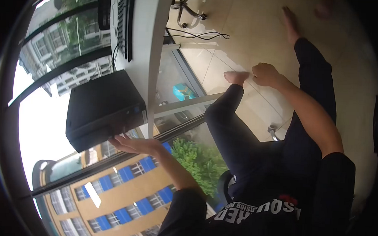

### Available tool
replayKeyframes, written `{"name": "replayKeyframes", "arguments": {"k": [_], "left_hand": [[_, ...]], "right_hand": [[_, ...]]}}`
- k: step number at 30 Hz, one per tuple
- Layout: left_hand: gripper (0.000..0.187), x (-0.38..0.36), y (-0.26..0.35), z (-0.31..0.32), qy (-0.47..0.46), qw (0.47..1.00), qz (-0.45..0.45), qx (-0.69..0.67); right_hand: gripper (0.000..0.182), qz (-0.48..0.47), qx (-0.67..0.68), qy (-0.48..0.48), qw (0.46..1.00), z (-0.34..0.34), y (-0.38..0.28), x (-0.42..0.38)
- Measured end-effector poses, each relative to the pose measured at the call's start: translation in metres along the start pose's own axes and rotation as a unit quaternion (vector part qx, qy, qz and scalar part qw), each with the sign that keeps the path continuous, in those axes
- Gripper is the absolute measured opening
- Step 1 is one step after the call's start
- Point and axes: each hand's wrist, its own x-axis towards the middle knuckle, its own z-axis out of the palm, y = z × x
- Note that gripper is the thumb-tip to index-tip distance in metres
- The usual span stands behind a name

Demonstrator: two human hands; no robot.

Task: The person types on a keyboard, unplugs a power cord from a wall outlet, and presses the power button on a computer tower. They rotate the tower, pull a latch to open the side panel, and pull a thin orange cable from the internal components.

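Observation:
A black desktop computer case (106,104) sits at the end of the white desk (148,46), beside the window. My left hand (134,145) is at the case's near lower edge, its fingers stretched out and touching or almost touching the dark panel; it grips nothing that I can see. My right hand (265,75) is curled into a loose fist above the floor, well apart from the desk. Nothing shows in it. Below that fist, in the view, is one of my bare feet (236,77).
A black keyboard (124,26) lies on the desk beyond the case. Dark cables (200,34) hang off the desk edge near a wheeled chair base (184,9). A turquoise box (183,92) sits low beside the desk frame. Large windows line the left.

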Motion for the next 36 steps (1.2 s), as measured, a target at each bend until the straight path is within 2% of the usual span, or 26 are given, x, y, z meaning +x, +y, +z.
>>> {"name": "replayKeyframes", "arguments": {"k": [3,5,7,9,11,12,13,15,17,19,21,23,26,29,32,35,36], "left_hand": [[0.055,-0.09,0.037,0.03,-0.048,0.988,0.141,0.048],[0.048,-0.138,0.047,0.056,-0.221,0.952,0.21,0.015],[0.039,-0.172,0.051,0.092,-0.391,0.882,0.262,-0.011],[0.035,-0.188,0.03,0.134,-0.503,0.833,0.225,-0.049],[0.035,-0.196,-0.032,0.185,-0.526,0.832,0.172,-0.038],[0.035,-0.192,-0.057,0.208,-0.544,0.836,0.073,-0.028],[0.036,-0.183,-0.086,0.231,-0.554,0.832,-0.028,-0.016],[0.034,-0.153,-0.188,0.284,-0.561,0.814,-0.15,0.005],[0.041,-0.121,-0.196,0.313,-0.564,0.789,-0.223,0.101],[0.052,-0.09,-0.207,0.341,-0.489,0.802,-0.333,0.076],[0.06,-0.069,-0.199,0.363,-0.457,0.806,-0.375,0.028],[0.061,-0.065,-0.188,0.378,-0.498,0.803,-0.326,0.025],[0.066,-0.05,-0.204,0.419,-0.459,0.783,-0.419,-0.035],[0.07,-0.043,-0.195,0.436,-0.371,0.745,-0.548,-0.083],[0.069,-0.049,-0.173,0.427,-0.362,0.755,-0.539,-0.084],[0.057,-0.033,-0.183,0.424,-0.387,0.753,-0.527,-0.076],[0.049,-0.034,-0.177,0.422,-0.365,0.749,-0.54,-0.118]], "right_hand": [[0.024,0.017,0.014,-0.027,0.999,-0.007,-0.006,0.0],[0.023,0.023,0.015,-0.056,0.998,-0.022,-0.011,0.002],[0.023,0.025,0.028,-0.089,0.995,-0.043,-0.018,-0.008],[0.023,0.029,0.024,-0.096,0.995,-0.053,-0.016,-0.015],[0.023,0.036,0.019,-0.092,0.995,-0.052,-0.01,-0.014],[0.022,0.041,0.014,-0.089,0.995,-0.052,-0.007,-0.013],[0.021,0.044,0.007,-0.087,0.995,-0.055,-0.003,-0.013],[0.019,0.059,0.021,-0.08,0.995,-0.063,-0.002,-0.013],[0.02,0.065,0.038,-0.085,0.994,-0.071,-0.002,-0.014],[0.026,0.057,0.059,-0.101,0.991,-0.079,-0.004,-0.016],[0.034,0.049,0.088,-0.108,0.989,-0.082,-0.007,-0.019],[0.042,0.044,0.108,-0.114,0.987,-0.082,-0.009,-0.019],[0.048,0.049,0.116,-0.118,0.985,-0.083,-0.009,-0.02],[0.048,0.059,0.112,-0.112,0.986,-0.087,-0.005,-0.023],[0.043,0.06,0.105,-0.101,0.988,-0.086,0.0,-0.024],[0.04,0.056,0.103,-0.093,0.989,-0.086,0.003,-0.025],[0.039,0.051,0.106,-0.085,0.989,-0.084,0.004,-0.025]]}}
